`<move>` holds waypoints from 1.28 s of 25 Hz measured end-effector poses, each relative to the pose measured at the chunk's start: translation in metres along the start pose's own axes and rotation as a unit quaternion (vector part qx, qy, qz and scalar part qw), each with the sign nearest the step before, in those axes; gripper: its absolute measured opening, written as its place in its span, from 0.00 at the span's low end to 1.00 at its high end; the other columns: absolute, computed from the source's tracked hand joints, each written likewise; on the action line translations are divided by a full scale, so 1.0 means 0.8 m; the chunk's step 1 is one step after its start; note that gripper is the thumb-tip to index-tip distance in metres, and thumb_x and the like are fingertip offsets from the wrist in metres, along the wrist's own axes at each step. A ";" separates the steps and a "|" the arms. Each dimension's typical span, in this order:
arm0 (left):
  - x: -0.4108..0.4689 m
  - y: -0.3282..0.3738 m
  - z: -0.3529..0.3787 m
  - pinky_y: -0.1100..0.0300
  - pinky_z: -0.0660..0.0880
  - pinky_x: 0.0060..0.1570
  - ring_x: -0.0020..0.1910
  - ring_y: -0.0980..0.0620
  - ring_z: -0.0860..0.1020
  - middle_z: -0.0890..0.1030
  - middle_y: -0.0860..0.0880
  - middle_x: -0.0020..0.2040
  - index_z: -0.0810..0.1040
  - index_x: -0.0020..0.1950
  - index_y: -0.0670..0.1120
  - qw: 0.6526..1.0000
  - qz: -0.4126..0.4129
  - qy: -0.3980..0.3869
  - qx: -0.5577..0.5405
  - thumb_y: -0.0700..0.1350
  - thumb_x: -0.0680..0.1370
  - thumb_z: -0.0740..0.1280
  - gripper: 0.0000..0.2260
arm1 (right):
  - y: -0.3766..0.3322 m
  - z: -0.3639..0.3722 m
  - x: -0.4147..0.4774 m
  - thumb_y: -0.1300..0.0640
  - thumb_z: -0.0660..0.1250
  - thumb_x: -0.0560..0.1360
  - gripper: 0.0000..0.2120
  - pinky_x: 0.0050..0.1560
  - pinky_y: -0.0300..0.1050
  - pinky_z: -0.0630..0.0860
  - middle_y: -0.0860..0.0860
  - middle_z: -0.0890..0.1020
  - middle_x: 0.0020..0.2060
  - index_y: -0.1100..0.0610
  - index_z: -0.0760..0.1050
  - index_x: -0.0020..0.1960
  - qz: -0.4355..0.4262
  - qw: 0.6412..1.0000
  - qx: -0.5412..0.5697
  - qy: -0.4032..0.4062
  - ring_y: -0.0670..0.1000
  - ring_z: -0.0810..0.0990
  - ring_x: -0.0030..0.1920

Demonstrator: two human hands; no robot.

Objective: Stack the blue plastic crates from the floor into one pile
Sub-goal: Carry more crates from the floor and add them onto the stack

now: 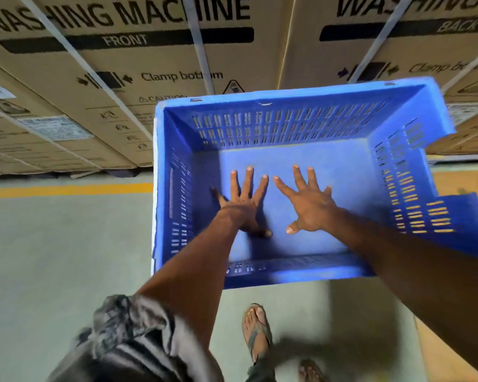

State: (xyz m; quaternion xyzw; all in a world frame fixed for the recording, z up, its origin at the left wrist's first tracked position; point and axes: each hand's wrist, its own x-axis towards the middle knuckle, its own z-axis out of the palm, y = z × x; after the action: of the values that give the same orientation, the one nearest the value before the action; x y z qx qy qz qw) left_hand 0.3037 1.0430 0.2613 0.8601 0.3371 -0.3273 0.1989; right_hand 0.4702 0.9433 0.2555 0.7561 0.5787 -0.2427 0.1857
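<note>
A large blue plastic crate point(287, 92) with slotted walls fills the middle of the head view, its open top toward me. It sits high, on top of other blue crates whose edges show at its left side and lower right point(464, 216). My left hand point(243, 199) lies flat on the crate's floor with fingers spread. My right hand point(307, 205) lies flat beside it, fingers spread too. Neither hand holds anything. Both forearms reach over the crate's near wall.
Tall cardboard washing machine boxes point(138, 67) stand right behind the crate. A yellow line point(66, 190) runs along the grey floor at the left. A cardboard box point(442, 351) stands at the lower right. My feet in sandals point(255, 329) are below the crate.
</note>
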 end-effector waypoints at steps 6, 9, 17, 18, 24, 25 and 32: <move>0.008 0.009 -0.011 0.14 0.44 0.56 0.73 0.33 0.25 0.20 0.47 0.74 0.24 0.76 0.58 0.999 -0.019 -0.026 -0.008 0.69 0.61 0.76 0.67 | -0.004 -0.015 -0.004 0.36 0.78 0.59 0.65 0.65 0.77 0.57 0.53 0.29 0.76 0.37 0.32 0.76 0.009 0.998 0.031 -0.059 0.65 0.33 0.76; -0.014 0.010 -0.035 0.30 0.59 0.67 0.80 0.38 0.48 0.43 0.47 0.82 0.43 0.82 0.55 0.997 -0.008 0.080 0.013 0.64 0.66 0.76 0.55 | -0.009 -0.069 -0.017 0.48 0.74 0.68 0.43 0.67 0.62 0.65 0.53 0.54 0.79 0.44 0.56 0.77 0.003 0.998 0.038 0.057 0.62 0.57 0.76; -0.014 -0.005 -0.161 0.45 0.52 0.78 0.81 0.42 0.50 0.49 0.46 0.83 0.48 0.82 0.43 0.862 -0.054 0.502 0.049 0.36 0.77 0.59 0.35 | 0.008 -0.202 0.042 0.55 0.55 0.82 0.20 0.73 0.55 0.61 0.57 0.74 0.70 0.57 0.68 0.73 0.008 0.895 0.068 0.441 0.59 0.70 0.70; -0.011 -0.006 -0.163 0.45 0.51 0.78 0.81 0.42 0.49 0.49 0.46 0.83 0.48 0.82 0.43 0.873 -0.060 0.481 0.049 0.38 0.78 0.60 0.35 | 0.010 -0.203 0.046 0.55 0.55 0.82 0.21 0.74 0.55 0.59 0.57 0.73 0.70 0.58 0.67 0.73 0.012 0.911 0.066 0.407 0.59 0.69 0.71; -0.111 0.001 -0.151 0.39 0.41 0.76 0.81 0.41 0.44 0.47 0.44 0.83 0.46 0.83 0.46 0.934 -0.073 0.348 0.000 0.57 0.79 0.63 0.39 | -0.013 -0.177 -0.083 0.50 0.58 0.81 0.30 0.77 0.57 0.53 0.56 0.58 0.78 0.58 0.56 0.79 0.023 0.937 0.164 0.307 0.57 0.53 0.79; -0.145 0.006 -0.128 0.37 0.40 0.75 0.81 0.41 0.45 0.49 0.45 0.83 0.48 0.83 0.48 0.930 -0.088 0.356 -0.008 0.59 0.79 0.63 0.39 | -0.016 -0.150 -0.124 0.49 0.56 0.80 0.28 0.76 0.58 0.55 0.57 0.62 0.77 0.58 0.61 0.77 0.029 0.938 0.183 0.294 0.58 0.57 0.78; -0.270 -0.008 0.015 0.35 0.66 0.64 0.80 0.38 0.48 0.43 0.51 0.83 0.62 0.79 0.54 0.910 -0.252 0.318 -0.083 0.52 0.77 0.64 0.30 | -0.008 -0.045 -0.261 0.47 0.39 0.80 0.32 0.46 0.48 0.74 0.55 0.86 0.46 0.54 0.81 0.47 0.046 0.974 0.048 0.214 0.59 0.82 0.49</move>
State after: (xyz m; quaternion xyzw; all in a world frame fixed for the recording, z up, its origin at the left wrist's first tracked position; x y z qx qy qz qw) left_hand 0.1739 0.9436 0.4028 0.7856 0.6138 -0.0466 0.0627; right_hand 0.4253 0.8012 0.4059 0.8247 0.5569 -0.0938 0.0315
